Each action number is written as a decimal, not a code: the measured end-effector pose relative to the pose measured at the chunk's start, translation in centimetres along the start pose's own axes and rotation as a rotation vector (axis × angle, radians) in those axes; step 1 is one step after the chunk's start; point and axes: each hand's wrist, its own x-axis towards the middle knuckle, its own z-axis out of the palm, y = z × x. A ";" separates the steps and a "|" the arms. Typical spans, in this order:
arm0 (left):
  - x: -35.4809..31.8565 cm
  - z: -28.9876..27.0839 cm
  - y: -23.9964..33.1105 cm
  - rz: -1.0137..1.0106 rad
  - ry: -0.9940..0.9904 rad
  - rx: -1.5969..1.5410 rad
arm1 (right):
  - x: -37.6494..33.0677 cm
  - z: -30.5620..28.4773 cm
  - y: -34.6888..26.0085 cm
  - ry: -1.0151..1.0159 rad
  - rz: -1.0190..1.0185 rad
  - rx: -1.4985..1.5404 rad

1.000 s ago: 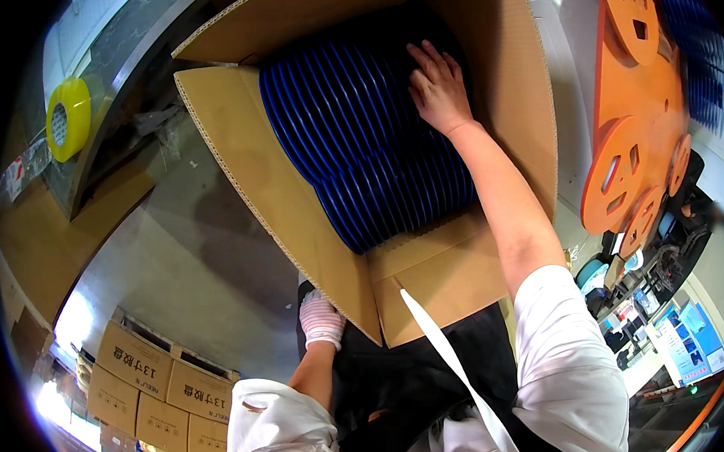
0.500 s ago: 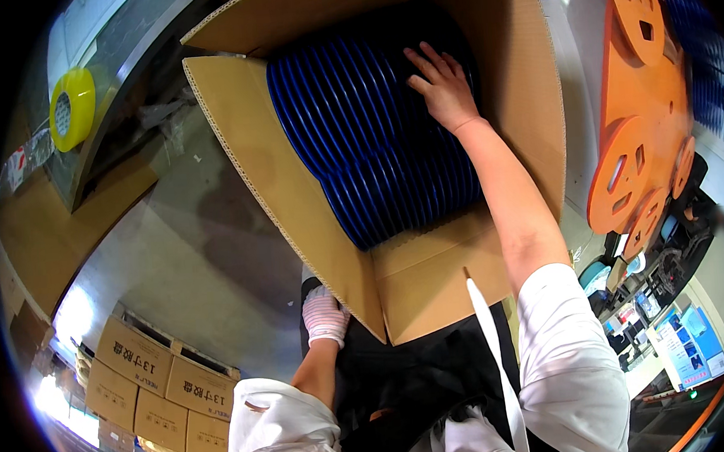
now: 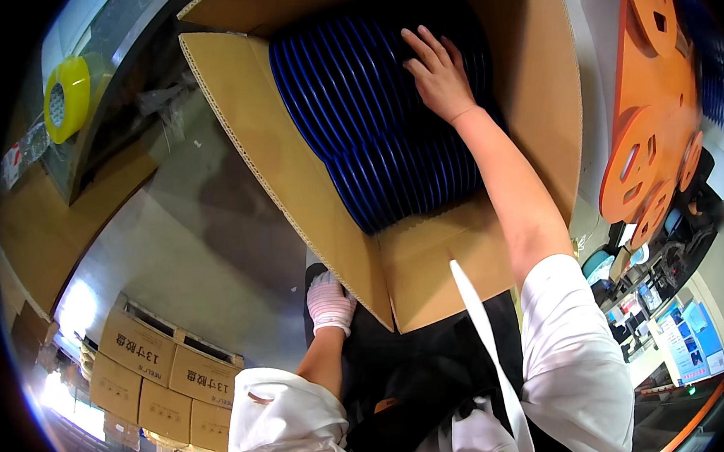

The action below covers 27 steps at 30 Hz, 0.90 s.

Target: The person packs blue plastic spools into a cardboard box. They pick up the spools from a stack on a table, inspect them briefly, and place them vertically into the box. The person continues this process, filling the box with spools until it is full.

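In my view the cardboard box (image 3: 243, 109) has slid slightly upward and to the right over the last second, flaps open. The dark blue discs (image 3: 363, 102) lie packed inside it in ribbed rows and show no rearrangement, so I judge the packing itself unchanged. An orange panel with slotted wheels (image 3: 646, 92) stands to the right of the box, apart from it; stacked cartons (image 3: 165, 395) sit off at lower left. My bare right grip (image 3: 442, 76) still rests over the discs, fingers loosely spread, closed on nothing. My gloved left grip (image 3: 330, 304) is at the box's near left flap, fingers partly hidden, so I cannot tell whether it holds. A white strip (image 3: 478, 318) has swung leftward and hangs across the near flap, partly blocking my view. A yellow tape roll (image 3: 78, 87) is at upper left.
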 end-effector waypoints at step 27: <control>-0.1 0.4 -0.8 0.030 0.045 -0.024 | 1.3 -0.2 -4.1 0.078 0.067 0.208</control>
